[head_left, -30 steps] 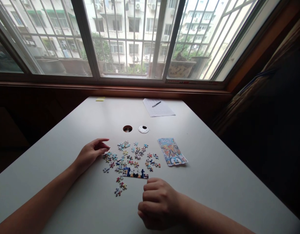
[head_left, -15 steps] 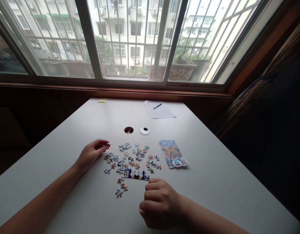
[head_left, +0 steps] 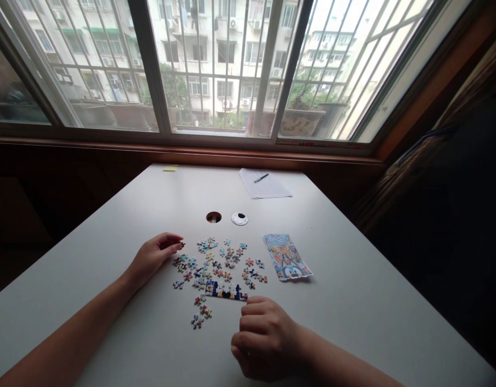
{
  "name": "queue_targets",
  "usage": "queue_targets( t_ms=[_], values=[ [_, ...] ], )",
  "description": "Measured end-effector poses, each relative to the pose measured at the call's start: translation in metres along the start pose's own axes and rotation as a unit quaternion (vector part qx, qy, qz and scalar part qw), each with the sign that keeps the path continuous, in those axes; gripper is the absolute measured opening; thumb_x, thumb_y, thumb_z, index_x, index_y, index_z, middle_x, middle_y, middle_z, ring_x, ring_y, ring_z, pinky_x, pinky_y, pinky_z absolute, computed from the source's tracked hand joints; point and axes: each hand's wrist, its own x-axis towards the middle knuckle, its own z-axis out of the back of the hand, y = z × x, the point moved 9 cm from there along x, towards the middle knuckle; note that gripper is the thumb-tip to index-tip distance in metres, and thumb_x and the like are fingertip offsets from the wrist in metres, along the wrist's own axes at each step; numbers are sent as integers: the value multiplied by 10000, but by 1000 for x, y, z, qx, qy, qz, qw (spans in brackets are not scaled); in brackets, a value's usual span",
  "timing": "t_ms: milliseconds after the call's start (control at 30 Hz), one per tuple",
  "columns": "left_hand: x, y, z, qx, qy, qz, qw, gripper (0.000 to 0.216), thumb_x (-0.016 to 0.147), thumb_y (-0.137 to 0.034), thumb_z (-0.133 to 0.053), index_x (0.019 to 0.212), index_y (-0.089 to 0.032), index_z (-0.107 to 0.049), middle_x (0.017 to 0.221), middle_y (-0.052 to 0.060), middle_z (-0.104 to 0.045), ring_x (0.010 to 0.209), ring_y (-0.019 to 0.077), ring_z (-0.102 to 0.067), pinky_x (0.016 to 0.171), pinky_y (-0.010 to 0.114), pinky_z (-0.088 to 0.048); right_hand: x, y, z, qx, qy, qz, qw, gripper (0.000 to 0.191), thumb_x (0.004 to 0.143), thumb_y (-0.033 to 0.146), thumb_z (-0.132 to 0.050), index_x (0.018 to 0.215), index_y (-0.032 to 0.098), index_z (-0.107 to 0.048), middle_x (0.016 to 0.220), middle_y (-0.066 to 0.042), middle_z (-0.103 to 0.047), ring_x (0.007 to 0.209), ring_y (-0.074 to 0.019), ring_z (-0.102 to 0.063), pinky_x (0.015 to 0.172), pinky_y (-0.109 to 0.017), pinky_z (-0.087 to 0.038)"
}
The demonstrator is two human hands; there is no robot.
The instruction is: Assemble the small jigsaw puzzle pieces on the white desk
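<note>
Several small colourful puzzle pieces [head_left: 219,262] lie scattered on the white table [head_left: 110,226]. A short joined strip of pieces [head_left: 225,292] lies at their near edge. My left hand [head_left: 153,255] rests at the left of the scatter and pinches one small puzzle piece [head_left: 180,245] between thumb and forefinger. My right hand [head_left: 264,338] is curled into a loose fist on the table just below the joined strip; nothing shows in it. A printed puzzle bag [head_left: 287,257] lies to the right of the pieces.
A round cable hole [head_left: 213,217] and its white cap [head_left: 239,218] sit beyond the pieces. A sheet of paper [head_left: 264,186] with a pen [head_left: 261,177] and a yellow note [head_left: 170,168] lie near the far edge, under the barred window [head_left: 215,64].
My left hand closed its thumb and forefinger on a small piece at the left of the scatter. The view tilted up slightly. The right fist stayed put.
</note>
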Motion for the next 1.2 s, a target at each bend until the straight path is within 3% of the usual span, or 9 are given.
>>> queue_targets(
  t_ms=[300, 1200],
  values=[
    [-2, -7, 1, 50, -12, -7, 999, 404, 805, -528, -707, 1047, -206, -725, 1074, 69, -756, 991, 264, -700, 891, 347, -542, 0, -1, 2, 1, -10, -1, 1000, 152, 849, 225, -573, 720, 219, -494, 551, 55, -444, 517, -125, -350, 552, -301, -244],
    [-3, -11, -11, 46, 63, -28, 997, 424, 819, -544, -675, 1065, -205, -740, 1077, 93, -764, 1023, 299, -712, 926, 397, -565, -4, -9, -6, -12, 0, 0, 1000, 165, 857, 264, -611, 727, 219, -519, 551, 59, -455, 525, -124, -364, 550, -297, -272]
  ],
)
